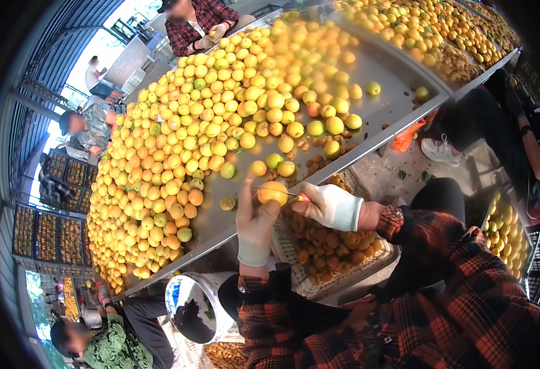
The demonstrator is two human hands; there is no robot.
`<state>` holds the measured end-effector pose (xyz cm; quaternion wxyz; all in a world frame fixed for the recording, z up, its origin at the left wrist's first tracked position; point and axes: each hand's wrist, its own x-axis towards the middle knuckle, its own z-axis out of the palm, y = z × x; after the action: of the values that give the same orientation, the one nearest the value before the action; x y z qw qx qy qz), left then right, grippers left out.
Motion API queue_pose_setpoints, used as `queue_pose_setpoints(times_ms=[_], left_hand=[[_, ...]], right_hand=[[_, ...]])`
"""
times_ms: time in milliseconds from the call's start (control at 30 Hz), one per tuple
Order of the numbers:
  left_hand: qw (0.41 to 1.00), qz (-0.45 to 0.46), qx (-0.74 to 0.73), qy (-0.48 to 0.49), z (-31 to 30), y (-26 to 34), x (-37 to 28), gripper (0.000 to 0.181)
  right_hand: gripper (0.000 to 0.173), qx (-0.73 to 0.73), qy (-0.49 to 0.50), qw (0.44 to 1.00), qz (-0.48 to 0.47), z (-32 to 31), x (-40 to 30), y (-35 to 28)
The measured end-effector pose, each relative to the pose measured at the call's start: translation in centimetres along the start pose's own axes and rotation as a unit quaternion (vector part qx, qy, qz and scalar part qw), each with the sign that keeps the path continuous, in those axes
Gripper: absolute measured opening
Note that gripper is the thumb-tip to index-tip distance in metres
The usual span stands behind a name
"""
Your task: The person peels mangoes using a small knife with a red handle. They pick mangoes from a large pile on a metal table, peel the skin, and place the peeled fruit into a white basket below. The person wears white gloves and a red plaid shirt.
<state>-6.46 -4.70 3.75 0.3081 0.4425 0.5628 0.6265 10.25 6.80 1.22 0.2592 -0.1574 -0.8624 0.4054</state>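
Observation:
My left hand [256, 226], in a pale work glove, holds a yellow-orange apricot [271, 192] above the table's near edge. My right hand [332, 206], in a matching glove, grips a small knife [303, 197] by its red handle. The thin blade lies across the apricot; how deep it sits cannot be told. Just beyond my hands, a few loose apricots [286, 169] and brown stones [317, 164] rest on the metal table [383, 107]. A large heap of whole apricots [177, 138] covers much of it. Below my hands, a plastic crate [318, 291] contains apricot halves [336, 249].
The table's raised metal rim [343, 166] runs diagonally before me. A white bucket [226, 295] with dark residue stands by my left knee. Another crate of apricots [505, 230] is at right. Co-workers sit around the table, one in a green top [113, 343] nearby.

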Motion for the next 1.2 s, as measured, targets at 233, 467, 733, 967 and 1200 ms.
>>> queue_pose_setpoints(times_ms=[233, 467, 733, 967, 1200], left_hand=[[0.989, 0.030, 0.147, 0.006, 1.1, 2.5, -0.4, 0.088], [0.970, -0.046, -0.229, 0.061, 1.4, -0.2, -1.1, 0.077], [0.975, 0.112, 0.188, 0.050, 1.3, 2.5, -0.8, 0.102], [0.984, 0.078, 0.126, 0.099, 1.7, 0.7, -0.8, 0.090], [0.991, 0.058, 0.116, 0.041, 2.6, -3.6, -0.2, 0.038]], right_hand=[[0.026, -0.028, -0.028, 0.999, 0.001, -0.5, -0.3, 1.3], [0.036, 0.004, 0.025, 1.000, 0.017, 0.5, -0.6, 0.1], [0.029, -0.029, -0.016, 0.999, 0.030, 1.1, -0.5, 0.6], [0.030, -0.018, 0.000, 0.999, 0.049, 0.0, -0.8, -0.4], [0.036, -0.001, 0.138, 0.990, 0.007, -2.2, 2.4, -2.1]])
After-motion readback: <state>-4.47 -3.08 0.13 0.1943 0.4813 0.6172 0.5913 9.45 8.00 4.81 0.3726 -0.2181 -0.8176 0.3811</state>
